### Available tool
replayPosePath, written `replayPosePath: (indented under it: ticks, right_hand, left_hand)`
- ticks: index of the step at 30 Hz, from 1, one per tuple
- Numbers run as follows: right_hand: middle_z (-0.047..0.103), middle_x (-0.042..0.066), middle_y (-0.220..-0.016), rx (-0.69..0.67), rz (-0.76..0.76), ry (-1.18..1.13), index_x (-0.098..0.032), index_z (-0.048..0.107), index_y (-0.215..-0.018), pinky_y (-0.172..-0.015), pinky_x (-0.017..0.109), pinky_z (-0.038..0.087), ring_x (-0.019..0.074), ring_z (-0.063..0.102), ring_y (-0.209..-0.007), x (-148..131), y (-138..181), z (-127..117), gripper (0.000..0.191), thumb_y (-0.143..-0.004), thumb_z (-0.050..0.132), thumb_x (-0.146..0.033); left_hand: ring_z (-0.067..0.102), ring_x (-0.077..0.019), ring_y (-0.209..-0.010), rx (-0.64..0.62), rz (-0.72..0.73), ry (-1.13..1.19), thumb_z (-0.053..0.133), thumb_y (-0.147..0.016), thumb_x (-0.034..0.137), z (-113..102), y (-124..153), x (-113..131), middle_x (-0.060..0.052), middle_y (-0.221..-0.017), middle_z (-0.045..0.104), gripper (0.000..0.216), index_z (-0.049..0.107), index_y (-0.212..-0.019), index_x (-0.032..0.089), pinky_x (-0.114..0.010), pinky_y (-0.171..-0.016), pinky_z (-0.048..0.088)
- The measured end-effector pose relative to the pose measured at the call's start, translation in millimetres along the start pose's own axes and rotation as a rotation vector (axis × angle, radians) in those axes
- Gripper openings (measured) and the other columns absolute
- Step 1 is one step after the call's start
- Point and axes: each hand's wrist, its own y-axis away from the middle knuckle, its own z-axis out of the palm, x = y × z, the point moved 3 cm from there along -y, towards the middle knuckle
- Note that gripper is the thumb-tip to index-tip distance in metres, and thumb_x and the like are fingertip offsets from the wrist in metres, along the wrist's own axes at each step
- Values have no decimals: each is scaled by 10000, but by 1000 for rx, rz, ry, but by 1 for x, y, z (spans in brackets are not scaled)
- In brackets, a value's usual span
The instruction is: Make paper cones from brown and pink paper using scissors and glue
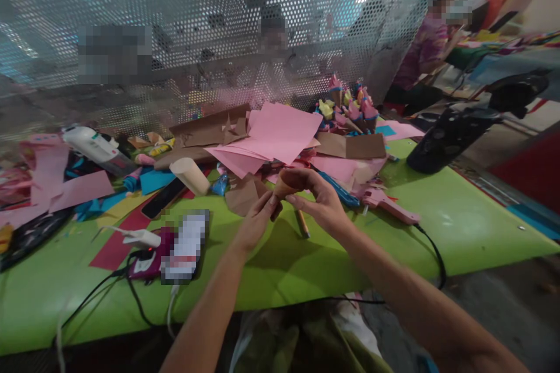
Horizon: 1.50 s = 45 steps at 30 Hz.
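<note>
Above the green table, both hands meet on a small brown paper cone. My right hand curls its fingers over the top and side of the cone. My left hand pinches the cone's lower edge with fingertips pressed together. A brown paper scrap lies just behind the left hand. A short wooden stick rests on the table under the hands. A pink glue gun lies to the right of my right hand.
Pink paper sheets and brown card pile up behind. A cream cone, a phone with cables and a white bottle sit left. Finished paper cones stand at the back. A black device sits right; a person sits beyond.
</note>
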Motion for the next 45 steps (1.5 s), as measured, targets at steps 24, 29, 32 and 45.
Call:
replayPosePath:
  ticks: [24,29,32,45]
  right_hand:
    - [676,76,-1195,35,-169,53,-258,589,-1238,-897,362,528,211,656,-1007,-8,2,0,433,-838,747,-310]
    - [679,81,-1082,-47,-260,219,-223,658,-950,-893,369,515,246,631,-1063,-11,-2,-3,181,-838,745,-336]
    - [674,83,-1004,-101,-292,329,-205,653,-826,-842,358,518,243,637,-988,-9,-3,-4,154,-838,739,-331]
    - [689,74,-1077,-344,-163,553,-215,747,-775,-893,361,539,249,678,-1020,4,-1,4,74,-780,722,-145]
  left_hand:
    - [483,-123,-688,55,-41,216,731,-660,749,5,-4,6,9,-723,567,599,659,-850,186,-257,-649,399]
    - [400,-109,-630,37,1,205,699,-680,768,5,-5,13,30,-670,495,594,597,-768,190,-248,-593,338]
    - [384,-118,-628,24,9,131,637,-733,779,3,-5,14,30,-663,472,586,572,-752,197,-257,-584,318]
    - [517,-178,-781,-63,113,-171,453,-915,656,6,-2,22,-11,-771,575,485,558,-766,206,-289,-728,413]
